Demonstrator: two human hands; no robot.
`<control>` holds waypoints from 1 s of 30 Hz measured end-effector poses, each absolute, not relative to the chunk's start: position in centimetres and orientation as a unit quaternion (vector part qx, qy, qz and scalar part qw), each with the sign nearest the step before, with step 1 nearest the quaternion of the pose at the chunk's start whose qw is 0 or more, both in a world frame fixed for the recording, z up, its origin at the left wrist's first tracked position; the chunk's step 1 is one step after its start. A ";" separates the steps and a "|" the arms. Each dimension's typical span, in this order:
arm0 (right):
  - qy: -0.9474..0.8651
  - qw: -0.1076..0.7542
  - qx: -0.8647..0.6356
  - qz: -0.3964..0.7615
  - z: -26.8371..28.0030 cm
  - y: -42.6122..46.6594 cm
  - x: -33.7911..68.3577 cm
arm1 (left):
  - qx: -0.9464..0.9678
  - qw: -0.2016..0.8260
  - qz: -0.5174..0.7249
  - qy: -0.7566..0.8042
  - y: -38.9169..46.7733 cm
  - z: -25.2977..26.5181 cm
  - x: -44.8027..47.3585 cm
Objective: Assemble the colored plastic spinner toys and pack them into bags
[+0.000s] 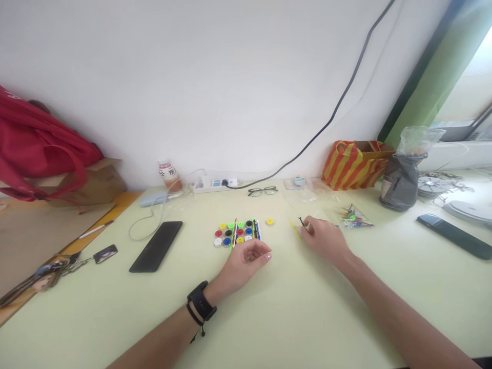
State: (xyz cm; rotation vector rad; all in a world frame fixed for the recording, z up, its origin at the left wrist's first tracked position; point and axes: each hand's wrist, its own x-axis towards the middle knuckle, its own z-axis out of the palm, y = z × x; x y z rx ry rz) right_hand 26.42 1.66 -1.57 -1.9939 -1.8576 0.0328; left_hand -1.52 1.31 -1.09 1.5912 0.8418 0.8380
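My left hand [246, 262] hovers low over the table, fingers loosely curled and thumb apart, holding nothing. Just beyond it, small round pieces [218, 233] in red, yellow, green, black, blue and white sit in rows. Thin coloured sticks [256, 229] lie in two bundles among them, partly hidden by my left hand. My right hand [325, 237] pinches a thin black stick [301, 221] between thumb and fingers. Beside that hand lies a thin yellow stick [294, 227]. One yellow round piece [269, 222] is apart, right of the rows.
A clear bag of coloured parts [353, 218] lies right of my right hand. Glasses [263, 191] and a power strip [215, 183] are near the wall. A black phone-like slab [156, 247] lies left; a dark oblong case [455, 236] lies right. A bottle [169, 177] stands at the back.
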 end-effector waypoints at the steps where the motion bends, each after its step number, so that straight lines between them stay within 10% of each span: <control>1: -0.665 0.201 -0.720 -0.009 -1.7 1.8 26.6 | 0.674 0.545 0.352 0.353 1.3 -1.0 -1.5; 10: -0.763 0.206 -0.606 -0.091 -2.7 2.3 25.8 | 0.692 0.538 0.329 0.352 1.1 -0.6 -1.4; 30: -0.719 0.389 -0.546 0.184 -2.3 1.3 24.1 | 0.722 0.522 0.286 0.353 1.1 -0.4 -1.5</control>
